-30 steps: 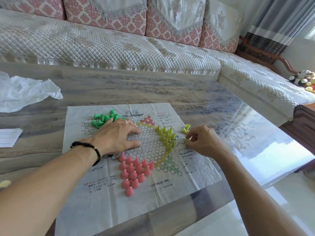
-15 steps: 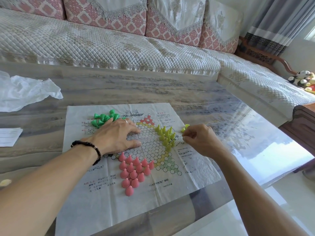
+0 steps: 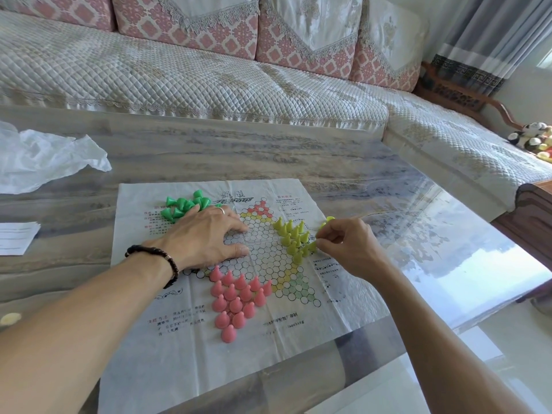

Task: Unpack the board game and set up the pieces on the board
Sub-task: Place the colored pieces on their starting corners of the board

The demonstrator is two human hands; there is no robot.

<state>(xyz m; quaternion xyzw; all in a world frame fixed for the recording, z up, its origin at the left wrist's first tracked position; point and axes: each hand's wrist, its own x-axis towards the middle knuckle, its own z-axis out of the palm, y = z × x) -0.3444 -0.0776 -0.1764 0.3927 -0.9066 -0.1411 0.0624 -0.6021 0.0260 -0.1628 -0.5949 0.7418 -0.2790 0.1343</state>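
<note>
A paper game board [image 3: 185, 348] printed with a hexagon-cell star lies flat on the table. My left hand [image 3: 206, 237] rests on it with fingers spread, pressing the sheet down. Several pink cone pieces [image 3: 236, 297] stand in the near star point. Several yellow-green pieces [image 3: 291, 236] stand in the right point. My right hand [image 3: 343, 246] pinches one yellow-green piece [image 3: 312, 245] at the edge of that group. One more yellow-green piece [image 3: 327, 220] lies just beyond my right fingers. A loose heap of green pieces [image 3: 182, 204] sits at the board's far left, partly behind my left hand.
A crumpled white plastic bag [image 3: 44, 158] lies at the far left of the glossy table [image 3: 328, 156], with a folded paper slip [image 3: 16, 237] below it. A quilted sofa [image 3: 179, 70] runs along the far side. The table's right edge drops to the floor.
My right hand moved up to the loose yellow-green pieces, then came back left to the group's edge with one piece pinched. My left hand stayed pressed on the board.
</note>
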